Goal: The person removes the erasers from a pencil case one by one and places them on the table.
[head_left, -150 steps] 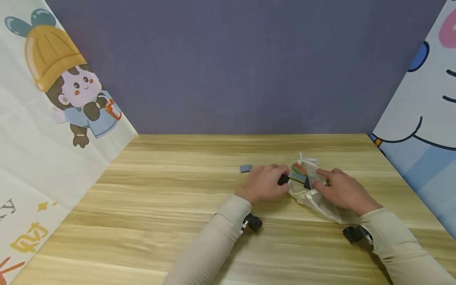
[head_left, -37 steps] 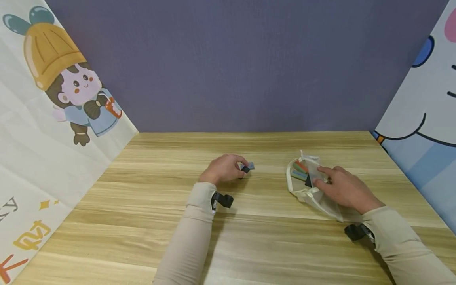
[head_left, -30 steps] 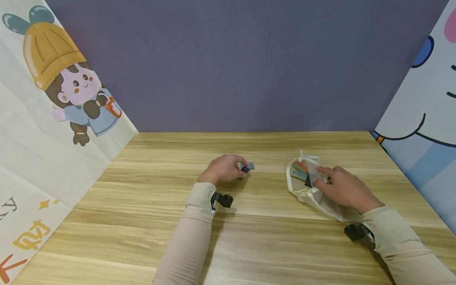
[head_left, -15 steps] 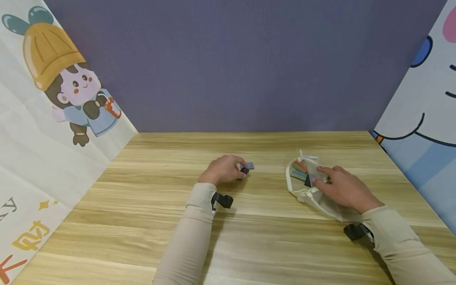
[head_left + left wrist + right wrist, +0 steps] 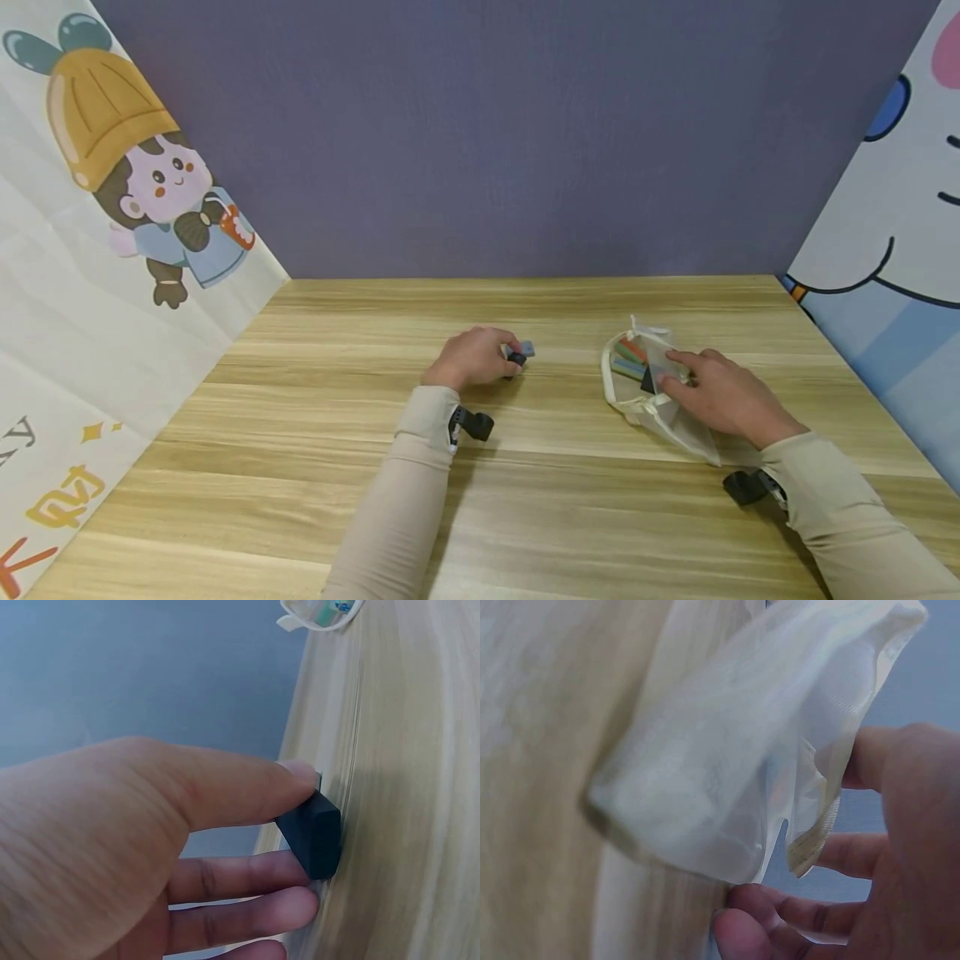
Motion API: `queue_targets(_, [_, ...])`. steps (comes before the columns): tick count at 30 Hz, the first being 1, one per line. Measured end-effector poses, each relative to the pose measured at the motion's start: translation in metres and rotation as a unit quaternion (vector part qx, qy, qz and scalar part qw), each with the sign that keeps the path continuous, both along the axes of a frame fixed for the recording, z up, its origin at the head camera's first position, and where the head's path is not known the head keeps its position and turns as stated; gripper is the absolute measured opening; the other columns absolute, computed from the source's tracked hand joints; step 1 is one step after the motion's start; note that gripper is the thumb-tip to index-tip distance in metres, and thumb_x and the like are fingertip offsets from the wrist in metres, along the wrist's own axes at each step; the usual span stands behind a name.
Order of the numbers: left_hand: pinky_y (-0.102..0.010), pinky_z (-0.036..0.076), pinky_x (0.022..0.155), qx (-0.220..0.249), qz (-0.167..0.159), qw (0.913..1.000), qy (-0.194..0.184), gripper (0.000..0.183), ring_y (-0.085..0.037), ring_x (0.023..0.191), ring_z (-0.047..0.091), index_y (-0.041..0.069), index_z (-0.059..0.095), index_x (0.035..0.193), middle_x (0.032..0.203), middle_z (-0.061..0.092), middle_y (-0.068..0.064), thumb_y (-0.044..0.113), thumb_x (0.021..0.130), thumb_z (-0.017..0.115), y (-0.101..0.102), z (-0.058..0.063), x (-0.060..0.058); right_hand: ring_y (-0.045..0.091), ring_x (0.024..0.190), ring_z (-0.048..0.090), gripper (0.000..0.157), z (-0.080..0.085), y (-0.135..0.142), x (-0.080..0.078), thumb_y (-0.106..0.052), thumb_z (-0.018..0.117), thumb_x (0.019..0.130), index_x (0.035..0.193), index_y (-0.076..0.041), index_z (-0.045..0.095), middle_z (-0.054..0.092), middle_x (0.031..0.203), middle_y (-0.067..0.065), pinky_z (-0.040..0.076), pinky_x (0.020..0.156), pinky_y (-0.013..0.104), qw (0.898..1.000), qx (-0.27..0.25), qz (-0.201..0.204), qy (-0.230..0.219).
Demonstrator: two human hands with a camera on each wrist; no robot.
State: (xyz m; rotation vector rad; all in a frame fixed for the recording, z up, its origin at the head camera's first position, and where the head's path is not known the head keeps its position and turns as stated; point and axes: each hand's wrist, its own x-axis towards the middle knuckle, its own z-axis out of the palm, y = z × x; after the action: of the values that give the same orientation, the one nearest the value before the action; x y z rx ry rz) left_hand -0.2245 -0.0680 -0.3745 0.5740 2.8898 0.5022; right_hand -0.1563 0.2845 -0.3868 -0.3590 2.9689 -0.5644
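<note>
My left hand (image 5: 474, 357) is low over the table, left of a sheer white drawstring bag (image 5: 611, 383). Its thumb and fingers pinch a small black block (image 5: 315, 836), which stands at or just above the tabletop; whether it touches cannot be told. Right beside these fingertips lies a flat blue-grey block (image 5: 528, 348), partly covered by the hand. My right hand (image 5: 723, 396) holds the bag's upper side between thumb and fingers, and its mouth gapes toward the left. Inside show orange and green pieces (image 5: 632, 350), a blue piece (image 5: 628, 368) and a black piece (image 5: 648, 381).
The wood-grain table (image 5: 420, 500) runs back to a dark purple-grey wall panel (image 5: 480, 142). Printed cartoon sheets (image 5: 52, 275) stand along the left and right sides. A black wrist camera (image 5: 474, 425) hangs under each forearm.
Since five seconds ago my left hand has moved left from the bag's mouth with the black block, to beside the blue-grey block. Over the last second it has barely shifted. The right hand stays put.
</note>
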Motion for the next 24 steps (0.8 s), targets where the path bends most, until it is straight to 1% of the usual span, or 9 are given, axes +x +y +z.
queue_targets(5, [-0.038, 0.047, 0.077, -0.007, 0.000, 1.0000, 0.006, 0.028, -0.012, 0.079, 0.059, 0.031, 0.071, 0.116, 0.093, 0.066, 0.011, 0.042, 0.091, 0.074, 0.0021, -0.0007, -0.0001, 0.024, 0.079, 0.060, 0.077, 0.0002, 0.0006, 0.0008, -0.058, 0.044, 0.102, 0.148, 0.005, 0.044, 0.058, 0.108, 0.022, 0.048, 0.063, 0.046, 1.000, -0.004, 0.000, 0.001])
queue_targets(9, [-0.039, 0.047, 0.078, -0.010, 0.001, 0.9999, 0.007, 0.024, -0.012, 0.079, 0.059, 0.032, 0.071, 0.115, 0.092, 0.066, 0.011, 0.041, 0.092, 0.072, 0.0027, 0.0001, 0.0005, 0.023, 0.079, 0.060, 0.077, 0.0001, 0.0004, 0.0006, -0.058, 0.045, 0.102, 0.148, 0.004, 0.043, 0.058, 0.108, 0.021, 0.048, 0.063, 0.045, 1.000, -0.003, -0.001, 0.000])
queue_targets(14, [-0.037, 0.047, 0.074, -0.007, -0.001, 0.9999, 0.012, 0.019, -0.011, 0.077, 0.059, 0.031, 0.072, 0.113, 0.089, 0.066, 0.011, 0.039, 0.096, 0.067, 0.0021, 0.0004, 0.0012, 0.023, 0.079, 0.059, 0.077, -0.0010, 0.0000, 0.0002, -0.058, 0.045, 0.102, 0.149, 0.003, 0.043, 0.058, 0.108, 0.020, 0.047, 0.063, 0.045, 1.000, -0.003, -0.003, -0.003])
queue_targets(18, [-0.035, 0.047, 0.070, 0.000, -0.003, 0.9999, 0.015, 0.021, -0.010, 0.076, 0.059, 0.029, 0.072, 0.115, 0.092, 0.067, 0.010, 0.039, 0.099, 0.062, 0.0021, 0.0013, 0.0018, 0.022, 0.079, 0.060, 0.076, -0.0018, 0.0003, 0.0003, -0.057, 0.045, 0.102, 0.148, 0.003, 0.043, 0.058, 0.108, 0.020, 0.048, 0.063, 0.045, 1.000, -0.004, -0.002, 0.000])
queue_targets(24, [-0.035, 0.047, 0.071, 0.007, -0.002, 0.9996, 0.027, 0.025, -0.010, 0.078, 0.060, 0.025, 0.072, 0.118, 0.098, 0.069, 0.007, 0.037, 0.100, 0.060, 0.0037, 0.0033, 0.0026, 0.022, 0.079, 0.060, 0.076, -0.0013, 0.0004, 0.0004, -0.057, 0.045, 0.102, 0.148, 0.003, 0.043, 0.058, 0.109, 0.020, 0.048, 0.062, 0.044, 1.000, -0.004, 0.000, 0.000])
